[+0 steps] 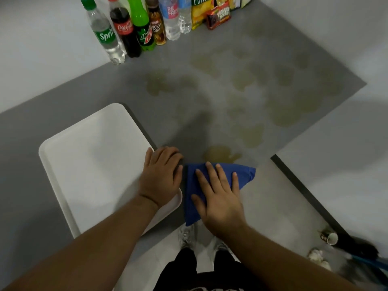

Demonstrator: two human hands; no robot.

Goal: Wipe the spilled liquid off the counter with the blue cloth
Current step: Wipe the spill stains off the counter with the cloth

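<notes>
A blue cloth lies flat at the near edge of the grey counter. My right hand presses down on it with fingers spread. Just beyond the cloth is a yellowish puddle, and more of the spilled liquid spreads in patches over the middle and right of the counter, with another patch further left. My left hand rests palm down on the right rim of a white tray, touching the counter beside the cloth.
Several drink bottles stand in a row at the counter's far edge, with snack packets beside them. The counter's right corner drops to the floor. Cups and litter lie on the floor at lower right.
</notes>
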